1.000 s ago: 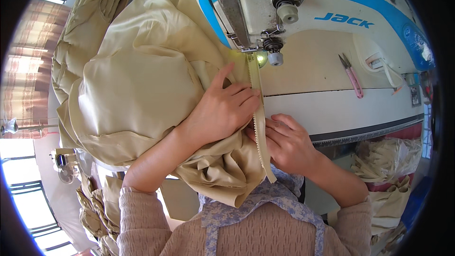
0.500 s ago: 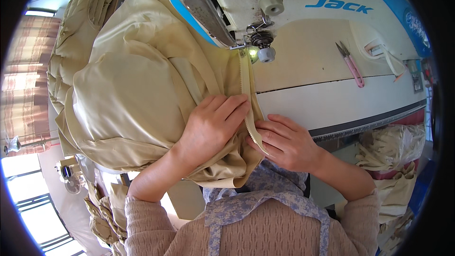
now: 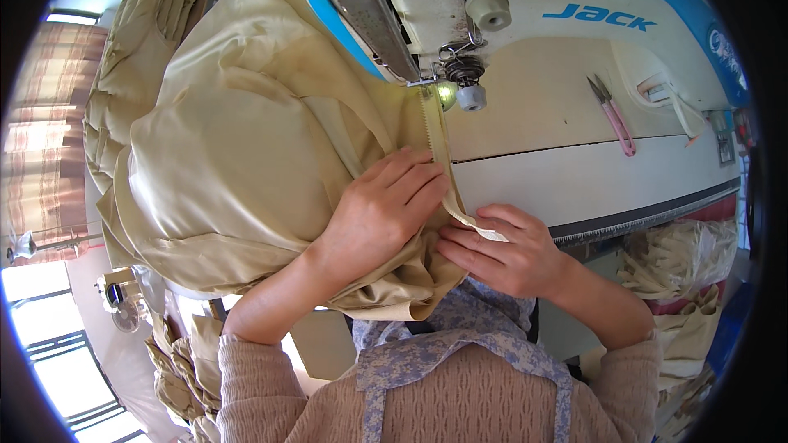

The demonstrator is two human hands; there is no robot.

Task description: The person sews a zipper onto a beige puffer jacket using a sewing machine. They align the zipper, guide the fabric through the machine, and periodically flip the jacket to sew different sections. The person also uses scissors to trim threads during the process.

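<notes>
While zipper (image 3: 436, 127) crosses right hand (image 3: 519, 256) and touches left hand (image 3: 379, 207), grips half-curled, hold unclear.

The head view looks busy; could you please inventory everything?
Sewing machine: one, white-blue, top right
Zipper tape: one, cream, centre
Fabric heap: one, beige, left
Snips: one, pink-handled, on table, right
Table: one, pale, right
Ruler strip: one, dark, table edge
Plastic bag: one, clear, right
Fabric piles: several, beige, both sides
Curtain: one, checked reddish, far left
Window panes: several, white, left
Apron: one, blue-grey floral, bottom
Left hand: one, bare, on fabric
Right hand: one, bare, tape's end
</notes>
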